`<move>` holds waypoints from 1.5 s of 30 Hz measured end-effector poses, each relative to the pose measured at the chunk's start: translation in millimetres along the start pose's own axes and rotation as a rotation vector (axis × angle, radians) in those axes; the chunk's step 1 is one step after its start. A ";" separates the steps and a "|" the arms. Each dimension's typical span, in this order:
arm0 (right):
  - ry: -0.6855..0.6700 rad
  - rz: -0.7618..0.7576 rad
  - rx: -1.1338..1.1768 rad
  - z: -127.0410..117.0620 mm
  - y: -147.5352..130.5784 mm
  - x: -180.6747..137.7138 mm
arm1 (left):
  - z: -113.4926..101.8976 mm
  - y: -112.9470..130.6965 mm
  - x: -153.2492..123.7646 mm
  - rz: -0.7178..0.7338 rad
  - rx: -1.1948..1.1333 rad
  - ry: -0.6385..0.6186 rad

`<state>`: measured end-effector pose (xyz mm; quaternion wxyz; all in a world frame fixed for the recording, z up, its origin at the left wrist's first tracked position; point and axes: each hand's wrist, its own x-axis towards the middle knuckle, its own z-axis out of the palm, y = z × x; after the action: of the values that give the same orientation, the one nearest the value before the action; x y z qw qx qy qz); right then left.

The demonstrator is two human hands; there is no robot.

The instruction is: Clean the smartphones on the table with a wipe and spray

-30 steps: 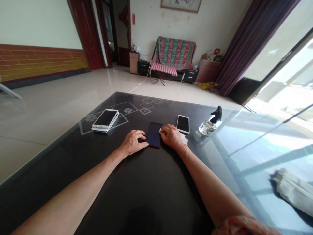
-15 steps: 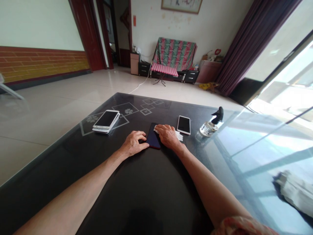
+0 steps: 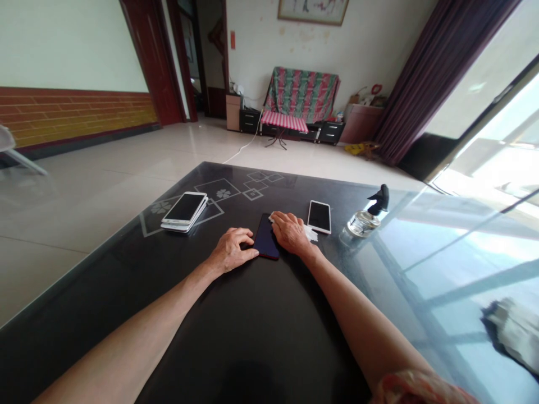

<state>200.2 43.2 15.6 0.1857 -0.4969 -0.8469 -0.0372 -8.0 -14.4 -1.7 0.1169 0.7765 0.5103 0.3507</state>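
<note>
A dark phone lies flat on the black glass table in front of me. My left hand grips its left edge with curled fingers and holds it down. My right hand presses a white cloth onto the phone's right side; the cloth pokes out beyond the fingers. A white phone rests just right of that hand. Further right stands a small clear spray bottle with a black head.
A stack of white phones lies at the table's left, near a printed square pattern. A folded grey cloth sits at the right edge. Beyond the table are tiled floor, a covered bench and curtains.
My right hand with the cloth has slid left across the dark phone's screen. The left hand has stayed on the phone's edge. The view has shifted a little.
</note>
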 end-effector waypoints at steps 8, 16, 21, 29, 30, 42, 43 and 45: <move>-0.048 -0.024 0.004 -7.0 -3.5 -7.5 | 0.3 0.4 0.0 -0.010 -0.013 -0.003; -0.053 0.006 0.031 -1.5 2.3 3.4 | -0.2 1.7 0.0 -0.006 0.001 0.006; -0.014 0.116 -0.031 -1.1 8.3 -0.9 | -0.9 2.1 0.4 -0.015 -0.006 -0.004; -0.030 0.093 -0.084 -1.4 2.4 -0.9 | -0.5 3.8 1.1 -0.034 -0.016 -0.005; -0.041 0.080 -0.080 -1.7 2.6 1.1 | -0.5 4.0 1.1 -0.037 -0.018 -0.005; -0.110 -0.064 -0.027 6.8 -21.7 26.9 | 1.1 -0.2 0.1 -0.010 -0.002 -0.016; -0.108 -0.071 -0.016 6.4 -19.0 24.9 | 1.7 -1.8 -0.2 -0.005 0.000 -0.012; -0.100 -0.066 0.007 4.4 -11.4 18.6 | 2.6 -4.4 -0.6 0.004 -0.003 -0.006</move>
<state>181.1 53.9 19.5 0.1435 -0.4692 -0.8712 -0.0155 -9.5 -12.5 -6.3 0.1189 0.7783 0.5081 0.3493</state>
